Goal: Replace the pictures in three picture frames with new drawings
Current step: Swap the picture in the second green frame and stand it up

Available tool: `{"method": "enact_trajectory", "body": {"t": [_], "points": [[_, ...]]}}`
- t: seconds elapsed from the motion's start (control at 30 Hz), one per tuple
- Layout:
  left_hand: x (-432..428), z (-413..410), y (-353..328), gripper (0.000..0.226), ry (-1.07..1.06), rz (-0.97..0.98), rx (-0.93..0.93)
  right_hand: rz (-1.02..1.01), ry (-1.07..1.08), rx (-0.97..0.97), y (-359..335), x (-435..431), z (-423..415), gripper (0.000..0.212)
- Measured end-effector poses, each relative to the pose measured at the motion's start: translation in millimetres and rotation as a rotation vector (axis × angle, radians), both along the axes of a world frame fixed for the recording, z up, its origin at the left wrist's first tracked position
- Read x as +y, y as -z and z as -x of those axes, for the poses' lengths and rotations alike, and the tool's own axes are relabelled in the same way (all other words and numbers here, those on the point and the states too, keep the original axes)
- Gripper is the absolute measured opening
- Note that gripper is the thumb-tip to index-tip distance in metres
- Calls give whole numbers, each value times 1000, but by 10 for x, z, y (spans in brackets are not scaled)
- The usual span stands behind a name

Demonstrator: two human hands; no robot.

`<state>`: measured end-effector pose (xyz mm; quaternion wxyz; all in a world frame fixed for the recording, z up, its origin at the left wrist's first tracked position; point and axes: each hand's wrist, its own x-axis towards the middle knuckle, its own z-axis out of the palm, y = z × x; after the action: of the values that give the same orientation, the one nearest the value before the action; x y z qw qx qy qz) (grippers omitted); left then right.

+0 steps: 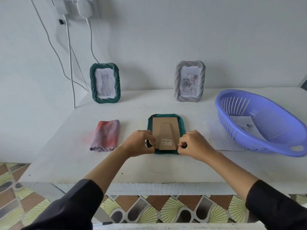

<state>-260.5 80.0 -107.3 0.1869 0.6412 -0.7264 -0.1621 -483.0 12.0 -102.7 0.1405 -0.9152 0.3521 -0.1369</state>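
Note:
A dark green frame [166, 116] lies face down in the middle of the white table, its brown cardboard back [166, 130] with a folded stand and barcode sticker facing up. My left hand [138, 143] pinches the back's lower left edge. My right hand [193, 145] pinches its lower right edge. A second green frame [105, 83] with a cat drawing stands at the back left against the wall. A grey frame [189, 81] with a rose drawing stands at the back right.
A folded pink-and-purple cloth [105, 136] lies left of the face-down frame. A blue plastic basket [259, 122] holding a paper drawing [245, 126] sits at the right, on a white sheet [222, 140]. White cables [71, 67] hang down the wall at the left. The table's front edge [149, 188] is close to me.

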Motion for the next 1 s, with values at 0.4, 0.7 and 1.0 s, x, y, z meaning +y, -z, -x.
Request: {"method": "enact_trajectory", "body": {"t": [0.4, 0.7, 1.0], "points": [[-70, 39, 51, 17, -312, 83, 524, -263, 109, 44, -110, -108, -58, 8], [-682, 35, 79, 26, -599, 105, 441, -224, 476, -197, -108, -803, -417, 24], [-972, 14, 206, 29, -549, 96, 198, -196, 476, -155, -24, -935, -579, 22]]}}
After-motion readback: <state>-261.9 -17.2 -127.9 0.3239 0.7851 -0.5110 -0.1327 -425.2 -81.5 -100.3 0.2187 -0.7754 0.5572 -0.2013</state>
